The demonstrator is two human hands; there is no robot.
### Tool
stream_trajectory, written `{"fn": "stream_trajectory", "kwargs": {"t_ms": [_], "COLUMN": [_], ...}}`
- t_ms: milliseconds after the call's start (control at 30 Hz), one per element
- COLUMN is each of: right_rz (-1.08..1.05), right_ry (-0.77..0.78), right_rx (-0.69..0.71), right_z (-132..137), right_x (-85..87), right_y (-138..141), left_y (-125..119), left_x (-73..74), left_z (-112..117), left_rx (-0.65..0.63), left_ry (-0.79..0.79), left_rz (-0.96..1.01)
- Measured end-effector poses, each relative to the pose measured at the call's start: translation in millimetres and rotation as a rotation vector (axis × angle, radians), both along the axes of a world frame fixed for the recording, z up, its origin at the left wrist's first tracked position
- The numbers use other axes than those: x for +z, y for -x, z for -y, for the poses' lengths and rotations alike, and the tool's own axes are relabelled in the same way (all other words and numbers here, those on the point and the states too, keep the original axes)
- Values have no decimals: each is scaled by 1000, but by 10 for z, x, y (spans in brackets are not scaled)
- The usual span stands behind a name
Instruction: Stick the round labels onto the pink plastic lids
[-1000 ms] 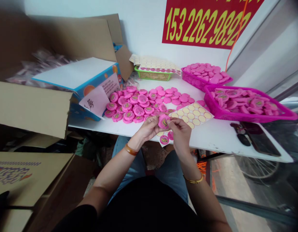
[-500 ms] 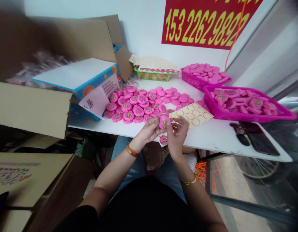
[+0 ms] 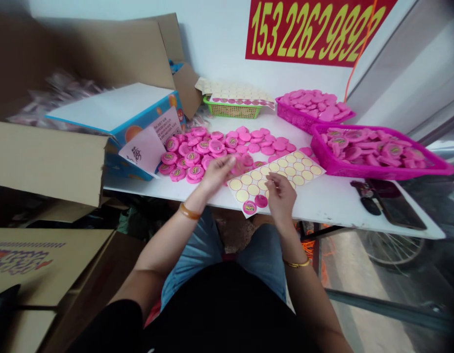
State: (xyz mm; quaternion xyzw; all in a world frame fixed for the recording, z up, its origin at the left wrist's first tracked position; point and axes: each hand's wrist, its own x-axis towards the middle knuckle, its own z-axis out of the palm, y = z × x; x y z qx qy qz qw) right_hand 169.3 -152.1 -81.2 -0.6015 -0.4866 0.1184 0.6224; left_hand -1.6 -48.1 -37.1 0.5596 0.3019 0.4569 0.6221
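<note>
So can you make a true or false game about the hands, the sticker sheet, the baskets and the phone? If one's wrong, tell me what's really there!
1. The right hand is at the sticker sheet. True.
2. Every circle on the sheet is pink. False: two pink ones show; the others in view are cream.
3. The green basket has papers on top. True.
4. The left hand is in the green basket. False: it's by the pink pieces on the table.
5. The pink baskets hold pink pieces. True.
6. The phone is under the table. False: it lies on top.
</note>
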Motion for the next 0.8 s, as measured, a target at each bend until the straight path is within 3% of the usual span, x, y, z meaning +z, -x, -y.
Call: {"fn": "stream_trajectory", "kwargs": {"t_ms": [100,167,200,267,333,400,433,500,600,800], "right_rz": [316,519,581,629,620,592,570,492,335,19], "right_ry": [194,260,271,270,256,217,191,150,145,134], "right_rx": [-10,51,67,64,56,82,104,131,101,55], "right_z": [160,305,376,499,589,653,679,730,800,841], "right_x": [-148,-213,-237,-270,-291,-294,-284,-238,-119,24], "right_y": [-208,-263,-267,-249,-220,-195,-184,-162,-133,-157], "left_y": [134,191,208,218,190,111,52,-93,-310,-542], "left_x": [199,223,186,17,-231,-474,-568,-670,-626,-422], "left_z": [-262,-151,-6,391,799,1099,1195,1294,1311,1239], "left_rx": [405,470,444,275,-85,-368,-397,-264,-113,-119], "left_ry": [-465,-629,-640,-469,-144,253,410,547,502,386], "left_rz": [-453,-643,-706,-807,-816,-534,-302,101,339,342]}}
